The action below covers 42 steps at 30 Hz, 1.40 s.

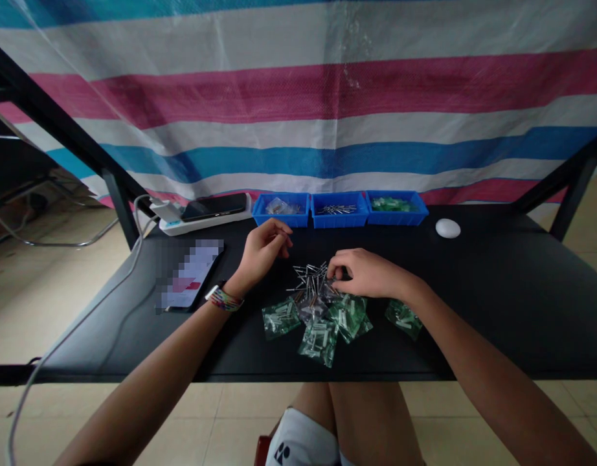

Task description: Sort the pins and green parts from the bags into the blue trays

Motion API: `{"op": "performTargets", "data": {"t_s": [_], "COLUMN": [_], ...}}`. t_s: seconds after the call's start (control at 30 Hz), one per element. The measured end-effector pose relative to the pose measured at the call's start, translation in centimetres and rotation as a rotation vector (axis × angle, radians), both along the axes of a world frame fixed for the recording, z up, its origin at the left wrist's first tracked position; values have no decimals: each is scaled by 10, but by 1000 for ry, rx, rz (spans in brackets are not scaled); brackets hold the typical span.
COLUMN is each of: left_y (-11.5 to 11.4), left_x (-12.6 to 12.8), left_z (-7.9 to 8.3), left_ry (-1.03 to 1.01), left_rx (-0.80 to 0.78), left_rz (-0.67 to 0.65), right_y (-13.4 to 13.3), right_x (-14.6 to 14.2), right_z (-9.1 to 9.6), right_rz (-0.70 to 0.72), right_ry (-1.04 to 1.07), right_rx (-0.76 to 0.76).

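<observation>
My left hand point(265, 249) hovers in front of the left blue bin point(281, 220), fingers half bent and somewhat apart, with nothing visible in them. My right hand point(364, 272) is at the right side of a loose pile of thin metal pins point(309, 278), its thumb and fingers drawn together; what lies between the fingertips is hidden. Just below are small clear plastic bags point(311, 310). Around these lie green plastic bags with pale pieces inside, among them a left bag point(281, 318) and a front bag point(318, 342). Another green bag point(404, 318) lies beneath my right forearm.
The middle bin point(339, 221) holds metal pins and the right bin point(397, 217) holds green bags. A white oval object point(447, 228) sits right of them. At left are a power strip point(206, 223), a dark phone point(215, 206), a lit phone point(194, 278) and a cable.
</observation>
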<state>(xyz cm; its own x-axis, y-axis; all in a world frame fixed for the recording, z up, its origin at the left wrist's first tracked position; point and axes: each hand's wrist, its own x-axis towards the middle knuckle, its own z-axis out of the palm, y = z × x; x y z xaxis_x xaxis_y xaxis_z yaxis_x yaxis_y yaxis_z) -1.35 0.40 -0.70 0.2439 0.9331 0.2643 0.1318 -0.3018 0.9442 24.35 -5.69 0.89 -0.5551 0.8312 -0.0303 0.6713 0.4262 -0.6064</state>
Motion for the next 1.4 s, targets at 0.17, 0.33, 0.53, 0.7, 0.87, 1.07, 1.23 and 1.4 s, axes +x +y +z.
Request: {"op": "performTargets", "data": {"t_s": [0.17, 0.33, 0.53, 0.7, 0.87, 1.07, 1.23, 1.4], "left_y": [0, -1, -3, -5, -5, -7, -8, -11], "left_x": [1, 2, 3, 2, 2, 4, 4, 2], "left_z": [-3, -3, -3, -5, -7, -5, -7, -5], "left_ry": [15, 35, 53, 73, 80, 82, 97, 102], "left_rx": [-6, 4, 10, 22, 32, 14, 5, -29], "left_rz": [-4, -29, -40, -72, -95, -110, -123, -192], "right_y": [-1, -2, 2, 3, -1, -3, -3, 0], "right_x": [0, -1, 1, 5, 6, 2, 1, 3], "right_z": [-1, 1, 2, 3, 5, 7, 9, 13], "right_rz": [-28, -23, -12, -35, 12, 24, 45, -71], "right_ry": [-46, -41, 19, 89, -55, -89, -35, 226], "right_rx": [27, 27, 6, -4, -15, -38, -42, -66]}}
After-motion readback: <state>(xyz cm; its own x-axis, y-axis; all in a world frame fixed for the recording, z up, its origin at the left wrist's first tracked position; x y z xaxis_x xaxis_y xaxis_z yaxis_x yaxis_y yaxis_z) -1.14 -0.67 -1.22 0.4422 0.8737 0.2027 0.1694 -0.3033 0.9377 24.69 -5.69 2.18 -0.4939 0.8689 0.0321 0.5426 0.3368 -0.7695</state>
